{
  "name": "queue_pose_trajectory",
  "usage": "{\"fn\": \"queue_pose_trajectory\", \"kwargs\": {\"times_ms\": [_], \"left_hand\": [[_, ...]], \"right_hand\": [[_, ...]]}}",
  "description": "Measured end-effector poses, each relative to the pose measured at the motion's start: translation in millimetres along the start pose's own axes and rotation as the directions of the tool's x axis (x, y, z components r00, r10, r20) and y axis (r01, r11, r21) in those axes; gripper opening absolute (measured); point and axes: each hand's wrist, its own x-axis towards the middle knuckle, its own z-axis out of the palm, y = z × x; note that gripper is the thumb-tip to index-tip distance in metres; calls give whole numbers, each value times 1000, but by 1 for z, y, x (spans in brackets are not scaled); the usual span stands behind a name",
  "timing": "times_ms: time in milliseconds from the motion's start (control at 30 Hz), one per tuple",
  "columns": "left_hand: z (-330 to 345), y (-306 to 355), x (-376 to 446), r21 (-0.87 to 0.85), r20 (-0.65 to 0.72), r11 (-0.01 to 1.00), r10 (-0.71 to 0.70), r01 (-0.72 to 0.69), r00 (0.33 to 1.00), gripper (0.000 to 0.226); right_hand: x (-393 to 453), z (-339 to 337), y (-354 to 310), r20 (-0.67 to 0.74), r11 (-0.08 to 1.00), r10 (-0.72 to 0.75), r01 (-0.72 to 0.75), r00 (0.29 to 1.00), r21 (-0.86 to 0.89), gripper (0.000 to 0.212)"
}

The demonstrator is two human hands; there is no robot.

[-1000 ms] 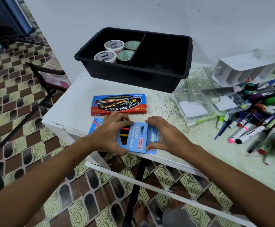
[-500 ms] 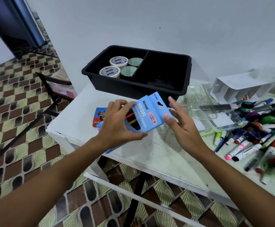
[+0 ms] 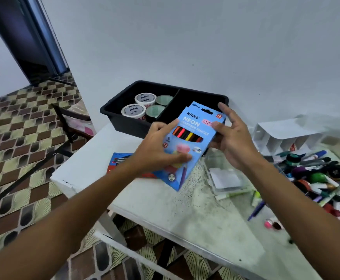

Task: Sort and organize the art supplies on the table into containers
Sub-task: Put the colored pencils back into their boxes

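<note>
I hold a blue box of neon coloured pencils [image 3: 193, 128] tilted in the air, just in front of the black bin [image 3: 124, 124]. A second blue box seems to lie stacked behind it. My left hand [image 3: 157, 150] grips the lower left part, thumb across the front. My right hand [image 3: 235, 144] pinches the upper right edge with its thumb, fingers spread behind. The bin's left compartment holds several tape rolls [image 3: 133, 111]; its right compartment looks dark and bare. A red pencil box [image 3: 118, 160] lies on the white table [image 3: 185, 219], partly hidden by my left wrist.
A clear plastic organizer [image 3: 225, 178] sits right of centre. A heap of markers and pens [image 3: 316, 178] covers the table's right side. A white divided holder [image 3: 286, 136] stands behind it by the wall. A dark chair [image 3: 70, 118] is left of the table.
Both hands lifted the blue pencil box off the table's front edge and carried it up and right toward the black bin. The box now stands more upright.
</note>
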Motion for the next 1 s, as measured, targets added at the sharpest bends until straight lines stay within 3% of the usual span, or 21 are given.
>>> {"fn": "queue_pose_trajectory", "kwargs": {"times_ms": [67, 100, 167, 233, 300, 367, 467, 567, 700, 800, 1000], "left_hand": [[-10, 3, 11, -320, 177, 939, -73, 128, 981, 96], [-13, 3, 19, -391, 199, 906, -86, 160, 976, 94], [-14, 3, 37, -490, 173, 856, -89, 164, 981, 94], [-17, 1, 57, -582, 140, 795, -107, 169, 984, 90], [-23, -3, 77, -598, 108, 788, -98, 143, 989, 82], [-32, -7, 93, -559, 100, 820, -77, 120, 992, 71], [-51, -21, 121, -401, 157, 908, -65, 124, 985, 77], [-73, -50, 150, -139, 150, 990, 5, 16, 989, 83], [-88, -95, 167, 216, 322, 958, 111, -187, 940, 96], [-83, -118, 168, 266, 435, 923, 143, -279, 889, 112], [-80, -127, 168, 234, 427, 925, 178, -299, 887, 114]], "right_hand": [[16, 1, -9, -51, 1000, -20, 19, 999, -7, 47], [23, 3, -12, -86, 999, -36, 35, 996, -7, 47], [33, 9, -16, -100, 998, -39, 43, 994, 35, 48], [42, 16, -17, -19, 999, -20, 20, 1000, 45, 51], [52, 24, -18, 79, 995, 26, -18, 997, -102, 62], [66, 32, -19, 105, 968, 112, -85, 988, -234, 74], [96, 36, -19, 55, 972, 160, -147, 986, -181, 76], [132, 33, -14, -62, 970, 149, -158, 987, -183, 78], [168, 31, 14, -198, 915, 182, -240, 963, -323, 83], [180, 35, 40, -219, 850, 270, -339, 938, -403, 84], [194, 43, 77, -175, 752, 405, -436, 897, -495, 86]]}}
